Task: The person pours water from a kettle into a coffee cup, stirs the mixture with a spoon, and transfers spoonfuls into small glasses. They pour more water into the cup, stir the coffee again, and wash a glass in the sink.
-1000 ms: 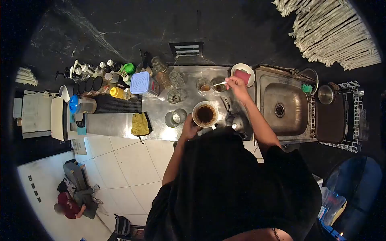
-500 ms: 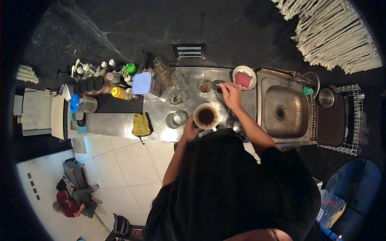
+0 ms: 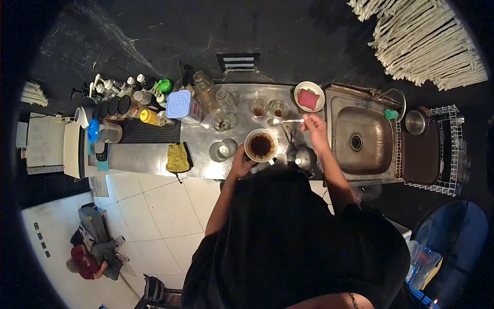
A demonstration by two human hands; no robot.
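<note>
My left hand (image 3: 241, 164) is closed on the side of a white cup (image 3: 250, 154), whose handle points toward me. Dark brown coffee (image 3: 262, 145) fills its middle, with a brown stain around the inner wall. In my right hand (image 3: 314, 126) I grip a metal spoon (image 3: 286, 121) by the handle, its bowl pointing left above the counter. Just beyond the spoon stand two small glasses, a left glass (image 3: 258, 108) and a right glass (image 3: 279, 108), each with some brown contents. A clear glass (image 3: 220, 151) sits left of the cup.
A white bowl (image 3: 320, 105) holding a red sponge (image 3: 307, 99) stands beside the sink (image 3: 337, 110). Near my right forearm is a metal pot (image 3: 303, 158). To the left are a blue-lidded container (image 3: 180, 106), a yellow cloth (image 3: 178, 158) and several bottles. A person (image 3: 88, 262) sits far left.
My right hand has moved right and slightly toward me, bringing the spoon away from the right small glass. My left hand still holds the cup in about the same place.
</note>
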